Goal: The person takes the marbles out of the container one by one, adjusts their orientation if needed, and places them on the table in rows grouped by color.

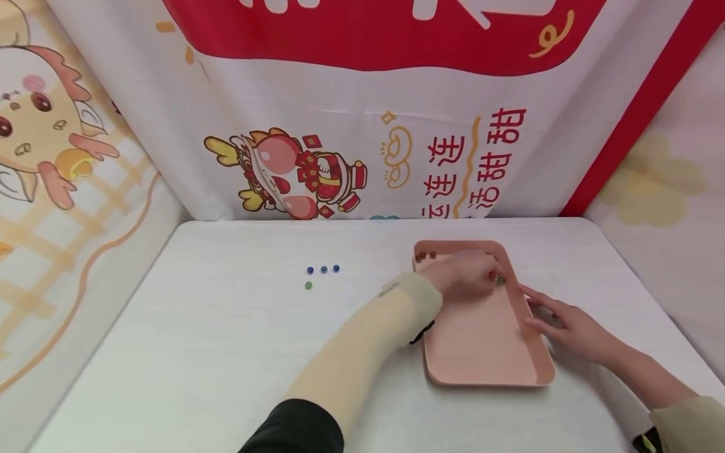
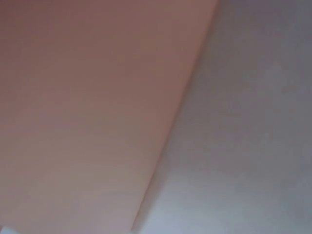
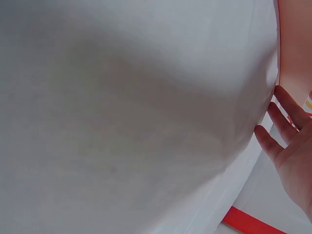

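Observation:
My left hand (image 1: 469, 269) reaches over the peach tray (image 1: 481, 352), its fingertips at the far right inside wall, pinching a green bead (image 1: 500, 280). Several small brown beads lie in the tray's far left corner, among them a brown bead (image 1: 433, 255). Beside the tray's right wall is my right hand (image 1: 578, 330), its fingers extended and touching the rim, with the thumb over the edge. In the right wrist view, spread fingers (image 3: 287, 119) meet the tray's side. The left wrist view shows tray and tabletop, not the hand.
On the white table (image 1: 198, 352), left of the tray, three blue beads stand in a row, with a blue bead (image 1: 324, 269) in the middle. A second green bead (image 1: 308, 285) lies just nearer. A printed cloth backdrop (image 1: 351, 94) rises behind the table, with side panels left and right.

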`<state>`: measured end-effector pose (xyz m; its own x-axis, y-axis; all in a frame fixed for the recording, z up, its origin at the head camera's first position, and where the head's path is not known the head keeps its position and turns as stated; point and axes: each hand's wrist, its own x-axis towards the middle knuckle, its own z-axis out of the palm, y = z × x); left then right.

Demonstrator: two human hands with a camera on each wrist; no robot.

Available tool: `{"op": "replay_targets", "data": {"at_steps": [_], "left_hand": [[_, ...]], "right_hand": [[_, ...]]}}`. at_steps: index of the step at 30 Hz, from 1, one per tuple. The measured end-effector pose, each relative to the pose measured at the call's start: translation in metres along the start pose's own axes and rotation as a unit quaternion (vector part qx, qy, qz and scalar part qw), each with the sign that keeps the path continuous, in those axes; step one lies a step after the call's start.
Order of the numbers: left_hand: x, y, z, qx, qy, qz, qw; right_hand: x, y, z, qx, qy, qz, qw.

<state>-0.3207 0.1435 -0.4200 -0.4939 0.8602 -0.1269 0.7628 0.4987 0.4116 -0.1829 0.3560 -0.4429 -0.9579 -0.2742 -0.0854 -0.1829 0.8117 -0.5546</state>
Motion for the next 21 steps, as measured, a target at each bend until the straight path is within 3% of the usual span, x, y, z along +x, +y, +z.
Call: {"op": "replay_targets", "data": {"at_steps": [8, 12, 19, 21], "left_hand": [[0.0044, -0.0009, 0.0031, 0.025, 0.016, 0.016, 0.9994], [0.0028, -0.0013, 0.004, -0.002, 0.016, 0.005, 0.9999], [0.0056, -0.0056, 0.0064, 0.012, 0.031, 0.056, 0.9979], [0.0063, -0.0063, 0.0069, 0.005, 0.032, 0.056, 0.9979]], "right_hand": [[-0.0006, 0.0, -0.0004, -0.006, 0.004, -0.003, 1.0], [-0.0014, 0.0009, -0.0002, -0.008, 0.006, -0.007, 0.9999], [-0.001, 0.0018, -0.0002, -0.01, 0.012, -0.029, 0.9995], [-0.0009, 0.0014, -0.0003, -0.009, 0.011, -0.029, 0.9995]]}}
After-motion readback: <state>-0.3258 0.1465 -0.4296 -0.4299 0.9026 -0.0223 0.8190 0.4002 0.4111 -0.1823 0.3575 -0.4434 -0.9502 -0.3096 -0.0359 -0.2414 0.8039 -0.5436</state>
